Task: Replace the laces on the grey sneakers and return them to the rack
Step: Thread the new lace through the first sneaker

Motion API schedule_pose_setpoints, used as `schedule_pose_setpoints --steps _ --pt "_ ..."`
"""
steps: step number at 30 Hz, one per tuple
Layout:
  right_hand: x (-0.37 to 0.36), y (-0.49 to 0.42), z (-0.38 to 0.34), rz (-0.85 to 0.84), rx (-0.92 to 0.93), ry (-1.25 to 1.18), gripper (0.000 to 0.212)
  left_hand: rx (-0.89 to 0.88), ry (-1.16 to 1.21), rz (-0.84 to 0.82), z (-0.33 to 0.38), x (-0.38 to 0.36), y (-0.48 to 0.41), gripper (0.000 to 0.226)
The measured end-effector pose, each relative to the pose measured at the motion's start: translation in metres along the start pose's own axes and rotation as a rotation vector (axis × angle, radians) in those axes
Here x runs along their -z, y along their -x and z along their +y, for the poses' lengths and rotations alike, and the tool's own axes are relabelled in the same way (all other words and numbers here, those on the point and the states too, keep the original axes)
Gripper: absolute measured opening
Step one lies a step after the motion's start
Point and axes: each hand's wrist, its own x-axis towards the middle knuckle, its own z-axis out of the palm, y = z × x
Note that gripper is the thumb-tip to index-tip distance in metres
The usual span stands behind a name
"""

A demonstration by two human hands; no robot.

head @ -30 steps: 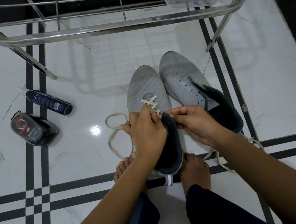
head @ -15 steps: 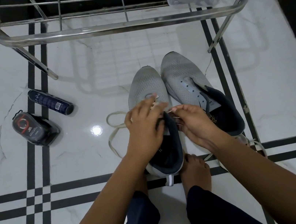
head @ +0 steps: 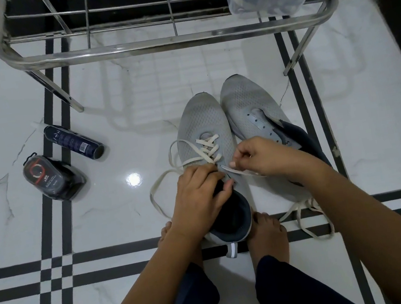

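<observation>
1 grey sneaker (head: 203,122) is sitting on the floor (head: 134,96), just left of the unlaced sneaker (head: 246,103) — the left hand (head: 198,199) is gripping it at the opening, and the right hand (head: 265,157) is pinching its cream lace (head: 208,149).

Open floor (head: 157,80) between the rack (head: 164,41) legs, ahead of the sneakers (head: 202,117). Rack's front bar crosses above. Left: spray can (head: 74,142), polish pack (head: 50,178), loose lace (head: 206,148) loops.

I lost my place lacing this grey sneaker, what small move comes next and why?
Probably draw the lace end through the next eyelet: the right hand pinches that end beside the half-laced sneaker, the left hand grips its tongue, and only the lower rows show crossings.
</observation>
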Motion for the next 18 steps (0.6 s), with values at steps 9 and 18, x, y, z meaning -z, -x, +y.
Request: schedule_pose_setpoints --steps 9,18 --pt "0.018 0.001 -0.006 -0.045 -0.037 0.036 0.009 0.102 0.153 -0.075 0.004 0.009 -0.001 0.027" --pt "0.002 0.003 0.009 0.178 -0.127 -1.067 0.033 0.136 0.181 -0.063 0.005 0.009 -0.001 0.026"
